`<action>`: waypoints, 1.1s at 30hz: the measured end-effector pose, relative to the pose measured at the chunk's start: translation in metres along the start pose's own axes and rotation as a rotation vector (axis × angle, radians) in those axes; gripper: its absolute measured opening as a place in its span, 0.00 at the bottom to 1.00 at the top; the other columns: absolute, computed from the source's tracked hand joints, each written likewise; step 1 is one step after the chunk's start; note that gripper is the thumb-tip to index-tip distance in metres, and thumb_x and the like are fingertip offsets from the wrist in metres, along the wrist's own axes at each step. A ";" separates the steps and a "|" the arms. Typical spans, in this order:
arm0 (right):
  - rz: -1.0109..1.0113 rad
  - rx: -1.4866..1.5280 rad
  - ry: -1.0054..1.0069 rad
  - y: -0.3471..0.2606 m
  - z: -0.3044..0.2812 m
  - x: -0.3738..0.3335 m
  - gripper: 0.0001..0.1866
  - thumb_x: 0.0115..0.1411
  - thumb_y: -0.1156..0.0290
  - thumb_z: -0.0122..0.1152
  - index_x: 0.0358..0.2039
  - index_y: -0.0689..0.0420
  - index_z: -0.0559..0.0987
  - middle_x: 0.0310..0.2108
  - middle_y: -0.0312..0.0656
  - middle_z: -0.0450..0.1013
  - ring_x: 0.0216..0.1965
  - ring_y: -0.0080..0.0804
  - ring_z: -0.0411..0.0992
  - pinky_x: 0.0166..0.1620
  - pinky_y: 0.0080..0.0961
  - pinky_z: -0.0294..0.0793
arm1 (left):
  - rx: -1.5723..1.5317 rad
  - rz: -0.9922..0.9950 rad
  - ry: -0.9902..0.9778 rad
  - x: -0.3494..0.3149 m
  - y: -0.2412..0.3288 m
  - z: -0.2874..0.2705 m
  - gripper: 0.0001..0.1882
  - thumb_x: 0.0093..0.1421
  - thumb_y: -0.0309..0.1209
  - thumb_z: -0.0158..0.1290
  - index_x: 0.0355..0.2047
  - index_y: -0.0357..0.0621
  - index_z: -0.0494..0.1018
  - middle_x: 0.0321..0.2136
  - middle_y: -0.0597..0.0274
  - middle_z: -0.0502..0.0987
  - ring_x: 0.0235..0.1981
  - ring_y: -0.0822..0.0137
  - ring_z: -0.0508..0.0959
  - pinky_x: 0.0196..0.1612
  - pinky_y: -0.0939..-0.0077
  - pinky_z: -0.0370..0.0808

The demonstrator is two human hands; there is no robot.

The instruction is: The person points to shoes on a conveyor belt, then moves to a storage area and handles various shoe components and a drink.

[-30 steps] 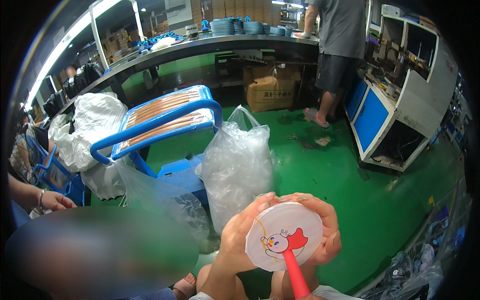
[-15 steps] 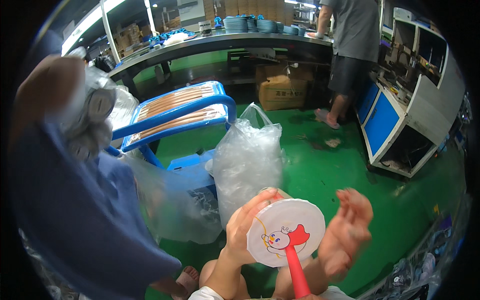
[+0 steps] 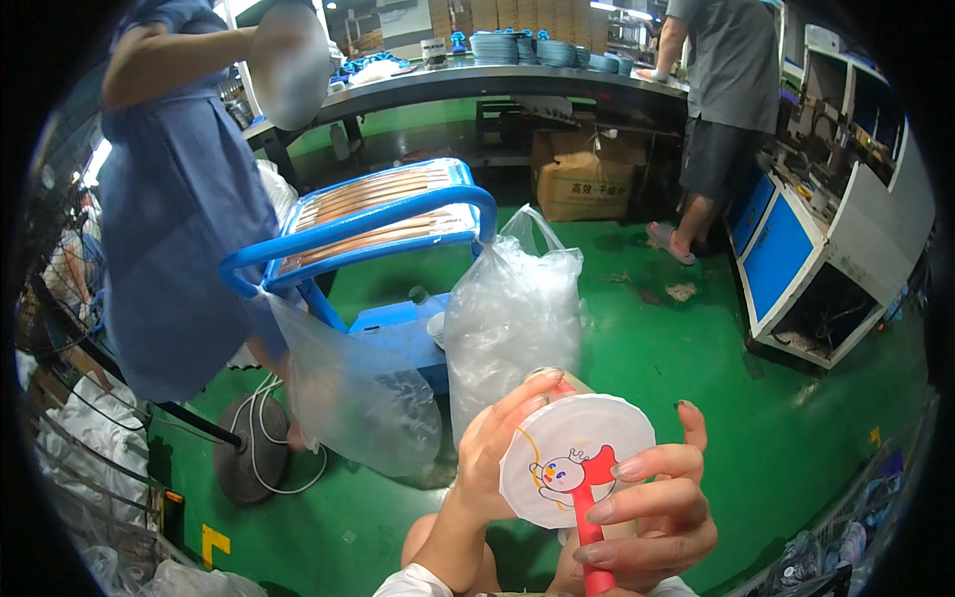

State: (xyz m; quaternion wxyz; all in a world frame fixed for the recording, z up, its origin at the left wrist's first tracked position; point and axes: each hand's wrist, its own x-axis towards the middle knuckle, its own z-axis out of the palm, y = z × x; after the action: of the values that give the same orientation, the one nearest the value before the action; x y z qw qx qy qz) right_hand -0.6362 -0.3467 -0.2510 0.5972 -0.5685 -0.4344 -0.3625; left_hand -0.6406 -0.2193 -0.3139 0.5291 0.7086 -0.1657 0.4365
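In front of me is a round white paddle (image 3: 527,490), a cartoon figure printed on its face and a red handle (image 3: 585,527) running down toward my lap. My left hand (image 3: 487,460) is closed on its left rim, fingers wrapped behind it. Something pale and reddish shows behind the top rim, its kind hidden. My right hand (image 3: 659,507) bends round the right side, several fingertips on the face and over the red handle. One finger stands apart from the paddle; the thumb is hidden.
A blue-framed stool (image 3: 358,224) carries rows of thin brown sticks. Clear plastic bags (image 3: 512,318) stand beside it. At the left a person in blue (image 3: 189,249) holds a blurred pale round thing. Another person (image 3: 726,80) stands by the workbench (image 3: 428,90); a blue-white cabinet (image 3: 771,249) is right.
My right hand has come in from the right onto the paddle and handle. My left hand keeps its hold. The person in blue has moved back from me, and the view has shifted slightly.
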 end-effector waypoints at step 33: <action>0.121 0.168 0.003 0.010 0.010 -0.004 0.11 0.55 0.65 0.48 0.38 0.30 0.69 0.28 0.38 0.65 0.25 0.35 0.67 0.40 0.41 0.63 | -0.052 -0.480 0.112 0.019 -0.017 -0.015 0.50 0.23 0.28 0.68 0.50 0.31 0.55 0.42 0.52 0.69 0.43 0.64 0.71 0.47 0.71 0.68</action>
State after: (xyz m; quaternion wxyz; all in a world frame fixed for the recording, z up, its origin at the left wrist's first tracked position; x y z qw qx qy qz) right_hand -0.6297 -0.3363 -0.2583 0.6642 -0.5409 -0.4274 -0.2890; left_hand -0.6240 -0.1952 -0.3081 0.6441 0.6885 0.0258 0.3322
